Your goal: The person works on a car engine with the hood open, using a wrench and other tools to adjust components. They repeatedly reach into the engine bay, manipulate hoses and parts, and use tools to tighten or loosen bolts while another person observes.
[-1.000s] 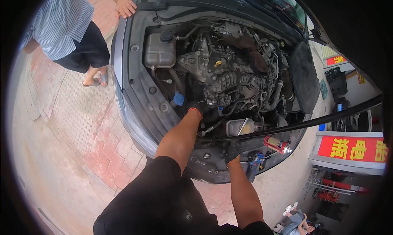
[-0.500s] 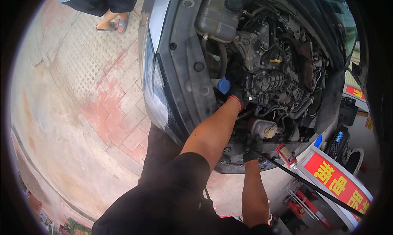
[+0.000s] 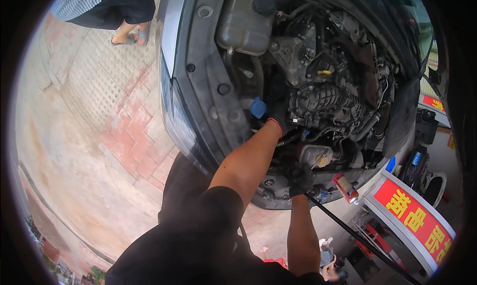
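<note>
My left hand (image 3: 284, 124), in a black glove with a red cuff, reaches down into the engine bay beside a blue reservoir cap (image 3: 258, 108). Its fingers blend into the dark parts, so their grip is hidden. Closer to the front edge, my right hand (image 3: 299, 178), also gloved in black, is curled beside a pale fluid reservoir (image 3: 313, 155). A thin metal shaft (image 3: 323, 158) shows just past its fingers; whether the hand holds it is unclear. From near that wrist a long black rod (image 3: 357, 237) slants to the lower right.
The ribbed engine (image 3: 320, 103) and a large coolant tank (image 3: 244, 25) fill the bay. A red spray can (image 3: 345, 187) stands near the right edge. A red sign (image 3: 412, 218) is beyond it. Another person's sandalled feet (image 3: 131, 37) are on the paving; more people appear below.
The view has shifted, so the car sits slightly further left. Both hands stay in nearly the same places in the bay. More of the people at the bottom now shows.
</note>
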A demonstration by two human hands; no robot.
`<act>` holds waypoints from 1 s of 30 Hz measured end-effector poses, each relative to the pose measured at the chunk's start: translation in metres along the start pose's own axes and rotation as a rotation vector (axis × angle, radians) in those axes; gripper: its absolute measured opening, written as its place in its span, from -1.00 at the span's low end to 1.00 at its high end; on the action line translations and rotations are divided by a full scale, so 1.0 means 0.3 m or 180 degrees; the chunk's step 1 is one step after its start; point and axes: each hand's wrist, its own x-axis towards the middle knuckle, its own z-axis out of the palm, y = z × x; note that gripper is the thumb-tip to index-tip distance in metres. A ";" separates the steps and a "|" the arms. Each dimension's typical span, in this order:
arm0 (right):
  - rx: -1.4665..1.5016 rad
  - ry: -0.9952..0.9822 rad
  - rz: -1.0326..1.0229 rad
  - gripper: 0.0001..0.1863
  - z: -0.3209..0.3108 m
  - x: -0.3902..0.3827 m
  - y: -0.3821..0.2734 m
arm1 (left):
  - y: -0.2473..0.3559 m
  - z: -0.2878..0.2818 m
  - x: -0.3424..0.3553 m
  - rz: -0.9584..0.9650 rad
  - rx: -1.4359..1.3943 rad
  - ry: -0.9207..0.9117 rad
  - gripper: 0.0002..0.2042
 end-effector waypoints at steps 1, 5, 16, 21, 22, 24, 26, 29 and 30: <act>-0.0156 -0.0057 -0.0070 -0.70 -0.008 -0.001 0.003 | 0.007 0.065 -0.034 -0.0047 -0.0047 0.0005 -0.56; -0.0297 -0.0159 -0.0305 -0.67 -0.060 0.093 0.050 | 0.027 0.035 0.000 0.0115 -0.0338 -0.0139 -0.57; -0.0192 -0.0014 -0.0028 -0.65 0.132 -0.079 -0.045 | 0.035 0.073 -0.058 -0.0106 0.0277 -0.0336 -0.56; -0.0287 -0.0024 0.0024 -0.70 0.209 -0.121 -0.089 | 0.013 -0.005 -0.078 0.1712 0.3933 -0.0074 -0.52; -0.0307 0.0059 0.0096 -0.71 0.188 -0.114 -0.085 | 0.002 0.008 -0.076 0.1517 0.3539 0.0107 -0.52; -0.0389 0.0125 0.0260 -0.72 0.171 -0.098 -0.085 | 0.027 0.008 -0.046 0.0818 0.1491 0.0450 -0.52; -0.0273 0.0149 0.0153 -0.73 0.163 -0.094 -0.073 | 0.037 -0.017 -0.021 0.0233 -0.0118 0.0509 -0.54; -0.0160 0.0273 0.0108 -0.73 0.189 -0.090 -0.064 | 0.047 -0.117 0.010 0.0389 0.0545 0.0274 -0.59; -0.0180 0.0194 0.0139 -0.73 0.242 -0.077 -0.065 | 0.094 -0.211 0.042 0.0600 0.1159 0.0126 -0.60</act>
